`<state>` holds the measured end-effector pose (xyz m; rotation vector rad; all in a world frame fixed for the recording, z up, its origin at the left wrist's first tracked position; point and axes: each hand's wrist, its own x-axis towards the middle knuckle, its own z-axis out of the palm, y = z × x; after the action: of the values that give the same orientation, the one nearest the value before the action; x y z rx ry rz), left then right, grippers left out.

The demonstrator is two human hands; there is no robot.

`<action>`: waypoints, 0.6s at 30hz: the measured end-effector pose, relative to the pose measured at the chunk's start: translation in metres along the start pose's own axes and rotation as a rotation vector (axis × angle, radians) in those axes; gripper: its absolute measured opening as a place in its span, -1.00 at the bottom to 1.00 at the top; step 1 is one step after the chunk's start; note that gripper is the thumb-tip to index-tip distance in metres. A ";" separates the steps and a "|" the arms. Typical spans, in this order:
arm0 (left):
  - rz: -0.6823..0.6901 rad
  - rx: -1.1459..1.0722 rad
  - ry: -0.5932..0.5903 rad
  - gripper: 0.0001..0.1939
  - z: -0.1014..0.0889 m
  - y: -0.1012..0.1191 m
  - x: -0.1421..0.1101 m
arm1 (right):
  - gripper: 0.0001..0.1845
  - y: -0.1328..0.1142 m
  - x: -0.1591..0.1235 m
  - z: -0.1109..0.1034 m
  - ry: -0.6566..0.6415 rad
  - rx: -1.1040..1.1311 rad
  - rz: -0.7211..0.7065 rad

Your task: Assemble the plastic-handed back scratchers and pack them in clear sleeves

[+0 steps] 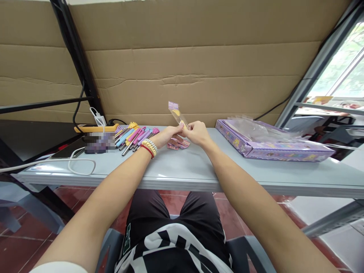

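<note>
Above the middle of the desk, my left hand (167,135) and my right hand (197,133) meet with closed fingers on a narrow clear plastic packet (176,113). The packet tilts up and to the left, with a purple top end and something yellow inside. Its lower end is hidden by my fingers. Beneath my hands, small pink printed cards (182,145) lie on the desk, partly covered by my left hand. Left of my left wrist is a pile of colourful pens (133,139) with yellow, pink, blue and purple barrels and shaped tops.
On the right of the grey desk (196,167) lies a purple printed box (284,151), with crumpled clear plastic (256,129) on it. A white cable (82,172), dark flat devices and a yellow-orange object (85,128) occupy the left end. A cardboard panel (182,64) stands behind.
</note>
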<state>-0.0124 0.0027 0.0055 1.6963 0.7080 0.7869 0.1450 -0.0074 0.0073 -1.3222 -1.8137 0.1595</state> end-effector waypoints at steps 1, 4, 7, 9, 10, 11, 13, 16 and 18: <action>0.000 -0.002 -0.014 -0.28 0.000 0.000 0.000 | -0.57 -0.001 0.000 -0.001 0.012 0.014 -0.018; -0.011 0.005 0.015 -0.32 0.002 0.000 0.000 | -0.56 0.000 0.001 -0.005 0.054 0.013 -0.027; -0.044 0.058 0.157 -0.47 0.000 0.001 0.000 | -0.62 0.010 0.005 -0.014 0.088 -0.069 0.053; -0.066 0.078 0.236 -0.58 -0.002 0.002 0.001 | -0.66 0.022 0.008 -0.021 0.091 -0.152 0.136; -0.075 0.079 0.259 -0.62 -0.004 0.002 0.001 | -0.68 0.029 0.009 -0.025 0.089 -0.192 0.179; -0.080 0.079 0.275 -0.65 -0.005 0.002 0.002 | -0.69 0.037 0.011 -0.028 0.090 -0.227 0.224; -0.079 0.085 0.289 -0.70 -0.006 0.003 0.002 | -0.74 0.052 0.013 -0.034 0.114 -0.282 0.314; -0.065 0.105 0.286 -0.74 -0.006 0.004 0.000 | -0.87 0.069 0.014 -0.039 0.191 -0.337 0.412; -0.073 0.126 0.275 -0.76 -0.006 0.004 0.000 | -0.89 0.076 0.014 -0.040 0.208 -0.378 0.483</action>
<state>-0.0171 0.0053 0.0102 1.6807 1.0213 0.9506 0.2261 0.0221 -0.0016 -1.9549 -1.3636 -0.0674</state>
